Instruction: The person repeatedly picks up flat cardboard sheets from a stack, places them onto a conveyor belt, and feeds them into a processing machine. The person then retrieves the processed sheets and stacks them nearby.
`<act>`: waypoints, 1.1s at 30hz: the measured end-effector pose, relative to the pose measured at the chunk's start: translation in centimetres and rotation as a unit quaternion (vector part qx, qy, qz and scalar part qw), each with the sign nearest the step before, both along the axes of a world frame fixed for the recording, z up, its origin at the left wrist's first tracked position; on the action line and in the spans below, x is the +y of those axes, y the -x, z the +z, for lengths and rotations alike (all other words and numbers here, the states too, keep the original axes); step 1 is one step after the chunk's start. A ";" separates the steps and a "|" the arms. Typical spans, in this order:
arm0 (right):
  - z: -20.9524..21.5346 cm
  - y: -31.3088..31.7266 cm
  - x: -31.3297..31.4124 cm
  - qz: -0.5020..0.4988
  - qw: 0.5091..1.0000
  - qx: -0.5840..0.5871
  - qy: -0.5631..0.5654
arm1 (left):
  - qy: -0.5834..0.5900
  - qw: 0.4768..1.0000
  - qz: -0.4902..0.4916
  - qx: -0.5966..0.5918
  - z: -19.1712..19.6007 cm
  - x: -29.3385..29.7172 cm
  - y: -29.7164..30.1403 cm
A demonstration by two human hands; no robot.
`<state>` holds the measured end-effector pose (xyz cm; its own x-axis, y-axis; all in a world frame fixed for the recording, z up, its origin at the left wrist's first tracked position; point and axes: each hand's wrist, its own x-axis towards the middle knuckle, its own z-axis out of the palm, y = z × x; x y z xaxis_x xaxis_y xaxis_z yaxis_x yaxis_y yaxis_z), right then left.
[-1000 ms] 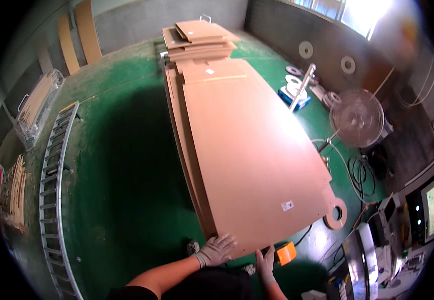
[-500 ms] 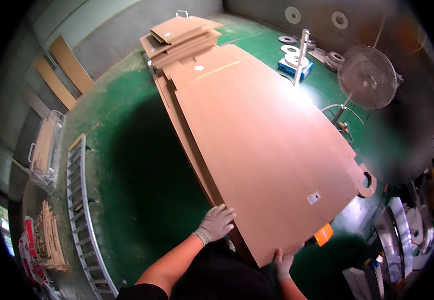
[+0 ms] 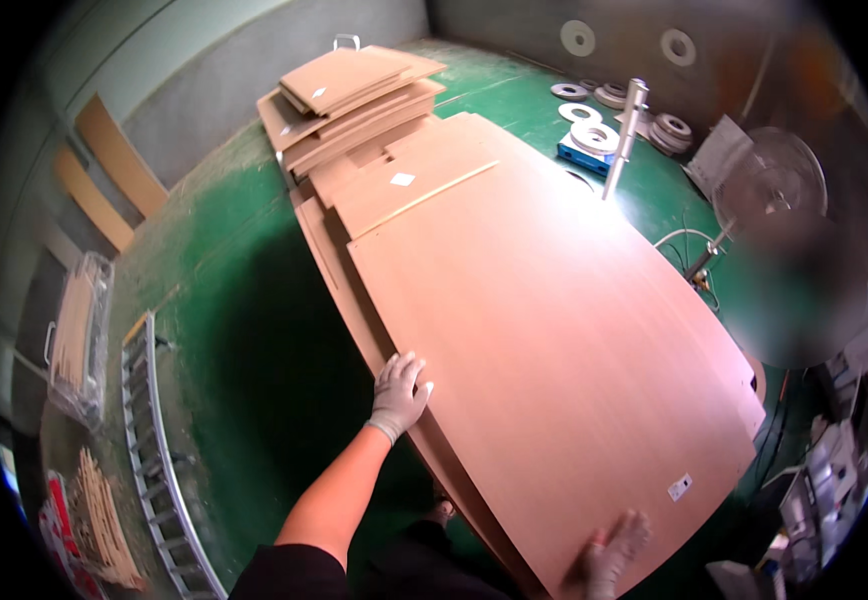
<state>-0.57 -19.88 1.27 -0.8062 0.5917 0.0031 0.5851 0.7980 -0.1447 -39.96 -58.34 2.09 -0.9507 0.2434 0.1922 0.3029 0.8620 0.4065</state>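
A large flat wood-coloured panel point(image 3: 524, 340) lies on top of a long stack, with a small white label point(image 3: 680, 487) near its close right corner. My left hand point(image 3: 401, 395), in a pale work glove, rests on the panel's left long edge with the fingers stretched and apart. Slightly blurred, my right hand point(image 3: 616, 552) lies flat on the top face by the near edge; it is gloved too. Along the left side a lower panel point(image 3: 349, 290) sticks out from under the top one.
Smaller boards point(image 3: 354, 85) are piled at the stack's far end. On the left, a metal ladder point(image 3: 159, 450) lies on the green floor near a bundle of wood strips point(image 3: 104, 515). Rightward stand a metal post point(image 3: 626, 140), a fan point(image 3: 776, 185) and rolls of edging point(image 3: 669, 132).
My left hand has moved farther forward along the panel's left edge. My right hand has gone from the near edge to lying on the top face. The whole view has shifted.
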 end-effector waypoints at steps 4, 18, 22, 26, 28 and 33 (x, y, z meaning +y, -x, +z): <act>2.2 16.2 -8.3 0.163 0.986 0.026 0.028 | -0.010 0.997 0.020 -0.072 1.4 -1.7 8.0; 3.7 43.2 -15.3 0.213 0.976 0.048 0.014 | -0.418 0.860 0.274 -0.097 -5.4 -16.2 40.9; 3.8 43.0 -14.5 0.192 0.981 0.037 0.008 | -0.436 0.823 0.331 -0.152 -3.5 -12.7 44.9; 4.1 43.5 -14.7 0.201 0.979 0.040 0.014 | -0.377 0.847 0.304 -0.220 -3.5 -15.1 46.6; 4.3 43.4 -14.7 0.192 0.980 0.043 0.014 | -0.369 0.852 0.292 -0.229 -3.1 -14.1 46.1; 4.3 43.1 -15.0 0.184 0.982 0.050 0.023 | -0.356 0.847 0.308 -0.245 -3.3 -13.3 45.2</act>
